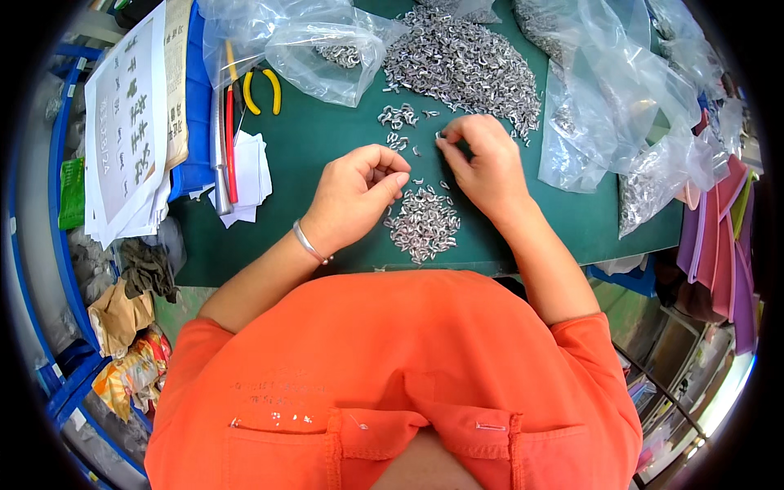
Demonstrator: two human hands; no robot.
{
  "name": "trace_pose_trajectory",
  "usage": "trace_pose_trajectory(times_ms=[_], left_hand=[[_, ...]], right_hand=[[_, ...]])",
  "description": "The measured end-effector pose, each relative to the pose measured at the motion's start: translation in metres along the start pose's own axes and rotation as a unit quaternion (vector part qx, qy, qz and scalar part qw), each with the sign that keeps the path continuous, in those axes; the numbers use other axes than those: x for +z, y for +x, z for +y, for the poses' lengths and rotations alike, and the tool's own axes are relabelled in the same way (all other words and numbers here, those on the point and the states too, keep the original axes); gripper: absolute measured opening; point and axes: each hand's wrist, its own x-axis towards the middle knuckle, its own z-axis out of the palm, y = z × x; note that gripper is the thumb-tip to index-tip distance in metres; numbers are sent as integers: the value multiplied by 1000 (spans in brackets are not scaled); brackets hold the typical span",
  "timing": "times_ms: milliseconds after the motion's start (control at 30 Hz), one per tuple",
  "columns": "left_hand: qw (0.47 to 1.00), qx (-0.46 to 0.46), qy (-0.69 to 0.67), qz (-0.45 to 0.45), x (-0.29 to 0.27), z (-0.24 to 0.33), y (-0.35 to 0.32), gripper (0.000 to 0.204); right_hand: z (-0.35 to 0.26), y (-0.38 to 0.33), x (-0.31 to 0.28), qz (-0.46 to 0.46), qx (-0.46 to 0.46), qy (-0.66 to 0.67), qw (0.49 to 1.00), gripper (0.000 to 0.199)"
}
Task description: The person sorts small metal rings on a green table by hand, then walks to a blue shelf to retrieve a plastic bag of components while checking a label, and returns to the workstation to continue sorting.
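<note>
Many small silvery curved metal pieces lie on a green tabletop. The big heap (465, 61) is at the back, a smaller pile (423, 227) is close to my body, and a few loose pieces (397, 116) sit between them. My left hand (359, 192) rests left of the small pile, thumb against curled fingers; whatever it may hold is hidden. Right of the loose pieces, my right hand (482, 159) has thumb and forefinger bent toward each other in a pinch. A tiny dark spot shows at its fingertips, too small to name. A metal bangle (309, 242) circles my left wrist.
Clear plastic bags (604, 106) of metal pieces cover the back right, another bag (318, 49) the back left. Yellow-handled pliers (263, 91), a red pen-like tool (230, 147) and white paper slips (249, 175) lie left, beside a blue bin (194, 106) with papers against it.
</note>
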Motion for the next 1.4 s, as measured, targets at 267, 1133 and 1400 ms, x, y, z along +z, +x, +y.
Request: trace_pose_trajectory(times_ms=[267, 1133, 1400], left_hand=[[996, 52, 34, 61, -10, -14, -3, 9], [992, 93, -13, 79, -12, -20, -2, 6], [991, 99, -39, 79, -12, -22, -2, 6]], right_hand=[[-2, -11, -4, -47, -186, -76, 978, 12], [-16, 1, 15, -58, -22, 73, 995, 17], [-7, -7, 5, -92, -214, -30, 972, 15]])
